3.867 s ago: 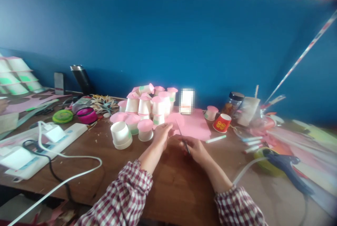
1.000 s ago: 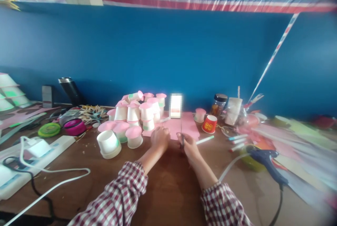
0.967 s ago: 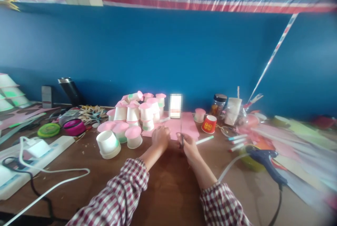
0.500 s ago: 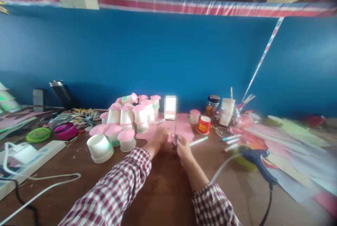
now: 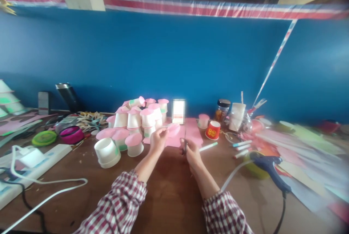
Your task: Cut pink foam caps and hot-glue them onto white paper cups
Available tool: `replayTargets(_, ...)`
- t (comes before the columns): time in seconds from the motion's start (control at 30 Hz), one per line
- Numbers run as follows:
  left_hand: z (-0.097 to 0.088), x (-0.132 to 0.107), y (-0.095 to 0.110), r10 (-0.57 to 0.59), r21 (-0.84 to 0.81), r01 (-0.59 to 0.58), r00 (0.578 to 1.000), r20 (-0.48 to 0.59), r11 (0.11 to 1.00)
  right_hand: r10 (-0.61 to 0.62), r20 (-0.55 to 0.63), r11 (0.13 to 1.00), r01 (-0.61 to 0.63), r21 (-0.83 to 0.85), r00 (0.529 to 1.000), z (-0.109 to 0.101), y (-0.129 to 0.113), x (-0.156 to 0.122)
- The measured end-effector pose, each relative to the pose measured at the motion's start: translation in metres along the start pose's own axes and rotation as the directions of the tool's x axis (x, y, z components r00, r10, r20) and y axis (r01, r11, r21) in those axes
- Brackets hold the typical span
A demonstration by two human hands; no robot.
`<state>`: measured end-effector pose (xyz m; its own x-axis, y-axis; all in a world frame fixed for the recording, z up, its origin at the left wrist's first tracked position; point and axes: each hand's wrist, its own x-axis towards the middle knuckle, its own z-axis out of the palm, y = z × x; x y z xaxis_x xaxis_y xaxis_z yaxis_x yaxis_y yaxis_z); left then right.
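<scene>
My left hand (image 5: 157, 138) is closed on a small round pink paper piece (image 5: 173, 129), lifted a little above the table. My right hand (image 5: 192, 150) grips a pair of scissors (image 5: 185, 140), blades pointing up, just right of the pink piece. Behind both hands lies a sheet of pink paper (image 5: 191, 135). To the left stands a pile of white paper cups with pink tops (image 5: 141, 115).
A larger white cup (image 5: 106, 151) sits left of my hands, beside a white power strip (image 5: 32, 161) with cords. A blue glue gun (image 5: 268, 166), markers (image 5: 241, 143), a red cup (image 5: 213, 129) and a jar (image 5: 222, 108) lie at the right. A blue wall stands behind.
My left hand has lifted from the pink sheet with a round pink piece in its fingers. The right hand with the scissors stays close by; the view has shifted slightly.
</scene>
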<state>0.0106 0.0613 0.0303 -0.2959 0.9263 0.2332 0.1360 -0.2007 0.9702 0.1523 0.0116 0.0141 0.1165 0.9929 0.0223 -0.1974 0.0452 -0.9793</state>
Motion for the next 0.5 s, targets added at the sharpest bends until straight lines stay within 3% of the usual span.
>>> replayTargets(0.03,-0.001,0.0,-0.001,-0.125,-0.165,0.123,0.992,-0.006,0.979,-0.001,0.009,1.0,0.001,-0.005,1.0,0.0,0.0,-0.001)
replayTargets(0.1,-0.004,0.0,-0.001,-0.303,-0.433,0.286,0.953,0.031,0.855,-0.002,0.048,0.999,0.004,-0.039,0.999,0.001,0.0,-0.003)
replayTargets(0.2,-0.01,0.004,-0.002,-0.417,-0.633,0.356,0.907,0.057,0.687,0.021,0.123,0.987,-0.002,-0.158,0.992,0.002,-0.001,-0.006)
replayTargets(0.33,-0.018,0.008,-0.005,-0.444,-0.7,0.356,0.894,0.062,0.618,0.051,0.257,0.968,0.015,-0.249,0.965,0.004,-0.002,-0.009)
replayTargets(0.5,-0.017,0.004,-0.006,-0.405,-0.665,0.324,0.914,0.035,0.673,0.038,0.357,0.963,0.061,-0.261,0.933,0.003,0.0,-0.011)
